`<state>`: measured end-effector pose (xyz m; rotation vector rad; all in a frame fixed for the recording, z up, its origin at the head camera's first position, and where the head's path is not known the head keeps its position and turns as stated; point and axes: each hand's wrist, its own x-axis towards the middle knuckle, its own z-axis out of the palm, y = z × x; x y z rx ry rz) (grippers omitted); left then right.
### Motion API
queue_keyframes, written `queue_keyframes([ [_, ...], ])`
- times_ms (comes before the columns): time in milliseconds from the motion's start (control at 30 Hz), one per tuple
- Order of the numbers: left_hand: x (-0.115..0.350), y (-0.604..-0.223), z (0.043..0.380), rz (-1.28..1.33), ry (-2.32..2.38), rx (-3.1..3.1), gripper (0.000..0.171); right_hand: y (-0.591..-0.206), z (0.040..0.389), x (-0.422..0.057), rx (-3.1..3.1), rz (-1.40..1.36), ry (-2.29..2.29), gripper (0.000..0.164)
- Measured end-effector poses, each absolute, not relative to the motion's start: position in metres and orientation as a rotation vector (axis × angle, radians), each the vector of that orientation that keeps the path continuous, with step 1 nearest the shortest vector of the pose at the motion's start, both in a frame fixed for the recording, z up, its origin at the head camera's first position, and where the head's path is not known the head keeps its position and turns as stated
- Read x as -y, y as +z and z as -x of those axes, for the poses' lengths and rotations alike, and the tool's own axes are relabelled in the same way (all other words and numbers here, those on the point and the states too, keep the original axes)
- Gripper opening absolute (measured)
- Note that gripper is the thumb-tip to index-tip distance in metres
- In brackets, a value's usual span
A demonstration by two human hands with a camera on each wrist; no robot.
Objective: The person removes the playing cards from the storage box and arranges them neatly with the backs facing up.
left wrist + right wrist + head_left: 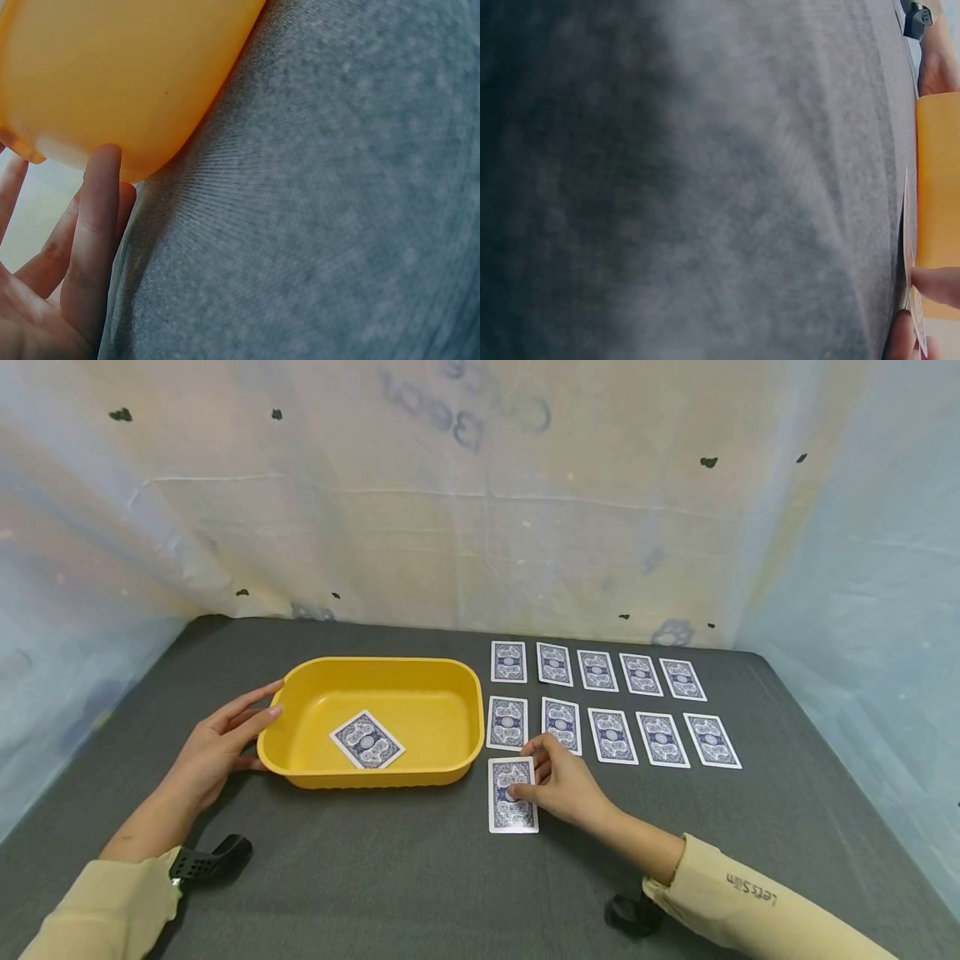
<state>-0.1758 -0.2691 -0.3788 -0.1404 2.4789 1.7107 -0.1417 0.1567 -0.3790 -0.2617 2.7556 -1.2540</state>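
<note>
My right hand (561, 783) pinches a face-down playing card (510, 814), its thumb on the patterned back. In the right wrist view the card (908, 232) shows edge-on, with a fingertip beneath it. At the left end of a yellow plastic tub (322, 760), my left hand (213, 743) has its fingertips at the rim. From the left wrist, straight fingers (101, 217) show against the tub's outer wall. One blue-and-white playing card (367, 739) lies face down inside the tub.
Two rows of face-down cards lie right of the tub, including a far-row card (508, 662) and a near-row card (712, 741). They rest on a dark grey cloth-covered table (360, 877). Plastic sheeting (420, 543) hangs behind it and at both sides.
</note>
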Motion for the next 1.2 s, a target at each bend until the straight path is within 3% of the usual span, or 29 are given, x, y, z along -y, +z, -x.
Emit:
queue_keyframes([
  [900,0.2704,-0.3794,0.1755,0.128,1.735,-2.458,0.060,-0.3765,0.1396,-0.1594,-2.892,0.299,-1.089,0.037],
  [1200,0.2710,-0.3789,0.1743,0.105,1.745,-2.450,0.059,-0.3767,0.1451,-0.1611,-2.746,0.225,-1.296,0.037],
])
